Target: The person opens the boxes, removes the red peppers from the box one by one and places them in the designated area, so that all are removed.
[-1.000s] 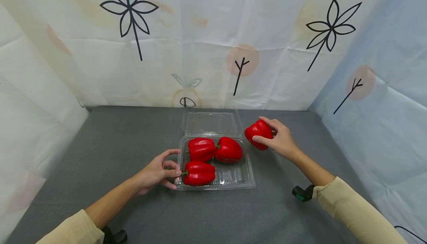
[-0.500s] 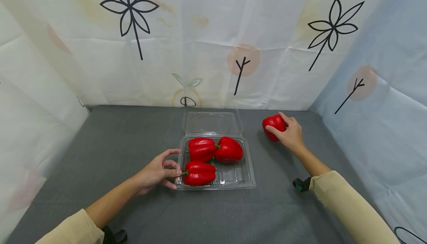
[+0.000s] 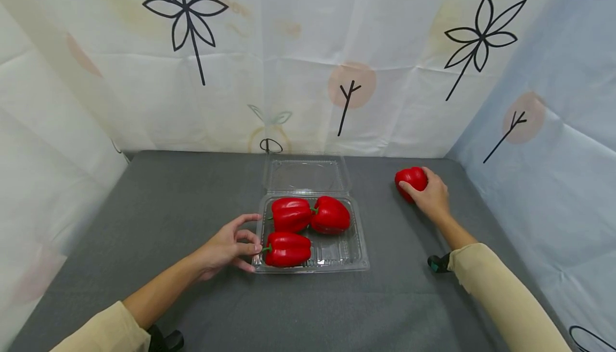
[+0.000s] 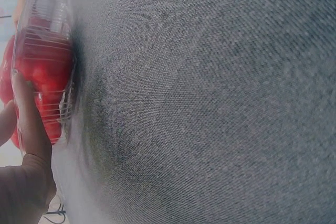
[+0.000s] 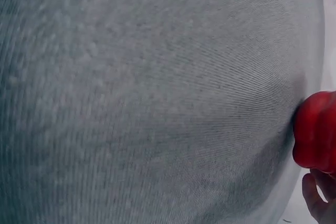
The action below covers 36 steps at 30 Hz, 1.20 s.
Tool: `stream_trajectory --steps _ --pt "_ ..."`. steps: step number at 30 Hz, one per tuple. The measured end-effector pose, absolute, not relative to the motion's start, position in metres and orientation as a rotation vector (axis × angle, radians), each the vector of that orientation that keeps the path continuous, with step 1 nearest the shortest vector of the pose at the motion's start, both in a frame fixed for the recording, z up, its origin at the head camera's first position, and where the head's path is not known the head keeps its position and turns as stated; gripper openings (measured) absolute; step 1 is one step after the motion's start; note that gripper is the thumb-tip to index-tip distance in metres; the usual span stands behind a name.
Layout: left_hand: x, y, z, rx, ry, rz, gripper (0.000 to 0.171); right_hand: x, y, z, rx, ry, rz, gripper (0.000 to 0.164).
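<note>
My right hand (image 3: 433, 196) grips a red bell pepper (image 3: 413, 177) low over the grey table at the back right, thumb on its near side. In the right wrist view that bell pepper (image 5: 317, 132) stands at the far edge of the cloth, fingertips just below it. At the middle, my left hand (image 3: 234, 246) holds the left rim of a clear plastic clamshell container (image 3: 353, 245) with thumb and fingers. Three red bell peppers lie inside: back left (image 3: 291, 214), back right (image 3: 330, 215) and front left (image 3: 287, 250). The left wrist view shows fingers against the container's ribbed wall (image 4: 58, 103).
The container's transparent lid (image 3: 305, 176) lies folded open behind it. A grey cloth (image 3: 308, 309) covers the table. Patterned white fabric (image 3: 298, 63) rises along the back, with more fabric at both sides. A thin black cable (image 3: 584, 330) shows at the lower right.
My right hand has carried its bell pepper away from the container, to the right and slightly back, down toward the table. The left hand and the container have stayed in place.
</note>
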<state>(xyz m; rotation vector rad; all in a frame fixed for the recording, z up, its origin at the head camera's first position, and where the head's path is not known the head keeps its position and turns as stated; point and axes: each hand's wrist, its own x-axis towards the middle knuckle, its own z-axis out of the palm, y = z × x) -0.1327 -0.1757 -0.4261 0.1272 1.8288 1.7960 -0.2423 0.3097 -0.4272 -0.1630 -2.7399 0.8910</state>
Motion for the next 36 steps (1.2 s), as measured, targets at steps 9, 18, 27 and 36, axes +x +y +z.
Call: stream_trajectory --steps 9,18,27,36 --pt "-0.132 -0.176 -0.424 0.137 1.819 1.802 0.076 -0.244 0.317 -0.429 -0.269 -2.773 0.972 0.077" --pt "-0.132 -0.176 -0.425 0.146 1.795 1.807 0.077 -0.246 0.323 -0.427 -0.292 -2.823 1.013 0.08" --pt "-0.133 -0.175 -0.429 0.143 1.797 1.814 0.074 -0.244 0.324 -0.428 -0.26 -2.821 0.943 0.085" --pt "-0.133 -0.175 -0.427 0.128 1.8 1.814 0.074 -0.243 0.299 -0.424 0.04 -2.662 0.711 0.085"
